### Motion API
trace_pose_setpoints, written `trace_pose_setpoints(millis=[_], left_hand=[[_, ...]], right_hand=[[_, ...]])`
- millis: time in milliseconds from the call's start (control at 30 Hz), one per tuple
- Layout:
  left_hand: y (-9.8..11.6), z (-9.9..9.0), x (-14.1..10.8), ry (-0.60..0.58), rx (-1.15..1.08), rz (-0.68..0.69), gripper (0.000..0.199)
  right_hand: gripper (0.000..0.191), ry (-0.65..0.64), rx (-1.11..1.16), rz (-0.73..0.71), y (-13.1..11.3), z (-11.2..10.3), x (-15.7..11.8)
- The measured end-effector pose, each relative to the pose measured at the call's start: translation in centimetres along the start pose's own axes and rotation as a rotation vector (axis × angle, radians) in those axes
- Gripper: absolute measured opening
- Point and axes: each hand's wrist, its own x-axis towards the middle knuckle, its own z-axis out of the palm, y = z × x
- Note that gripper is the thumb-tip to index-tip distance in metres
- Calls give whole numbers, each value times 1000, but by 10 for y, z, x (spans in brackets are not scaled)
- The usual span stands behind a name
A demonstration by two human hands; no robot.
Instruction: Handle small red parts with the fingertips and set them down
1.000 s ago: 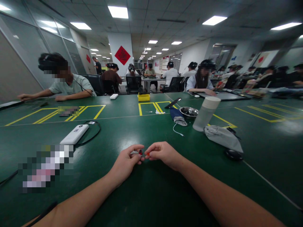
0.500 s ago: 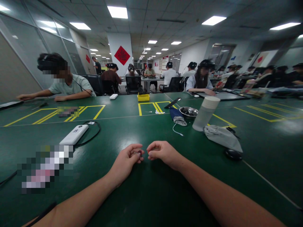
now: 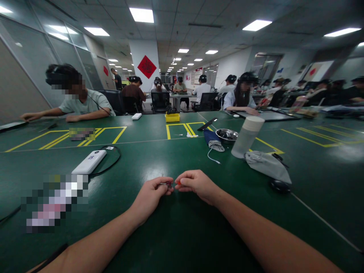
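Just over the green table (image 3: 176, 155), my two hands face each other with their fingertips almost touching. My left hand (image 3: 152, 193) pinches a small dark red and silvery piece (image 3: 168, 185) between thumb and fingers; it is too small to name. In my right hand (image 3: 196, 185) a tiny orange-red piece (image 3: 179, 182) shows between thumb and forefinger, mostly covered by the fingers.
To the left lie a white power bank (image 3: 89, 162) with a black cable and a blurred-out object (image 3: 57, 204). On the right are a frosted bottle (image 3: 247, 136), a metal bowl (image 3: 226, 135), a grey pouch (image 3: 267, 165) and a black mouse (image 3: 280, 185). People sit across the table.
My fingertips have come slightly closer together. The orange-red piece in my right hand shows more clearly, and my left fingers have flattened around their piece.
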Motion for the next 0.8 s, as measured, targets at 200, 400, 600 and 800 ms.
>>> trace_pose_setpoints(millis=[200, 400, 600, 800], left_hand=[[0, 0, -1, -11, 143, 58, 28], [1, -2, 0, 2, 272, 149, 26], [2, -1, -1, 6, 255, 146, 24], [6, 0, -3, 6, 246, 121, 23]], right_hand=[[19, -39, -121, -50, 0, -2, -1], [22, -46, -139, -121, 1, -2, 0], [25, -49, -155, -128, 0, -2, -1], [28, -48, -163, -95, 0, 0, -1]])
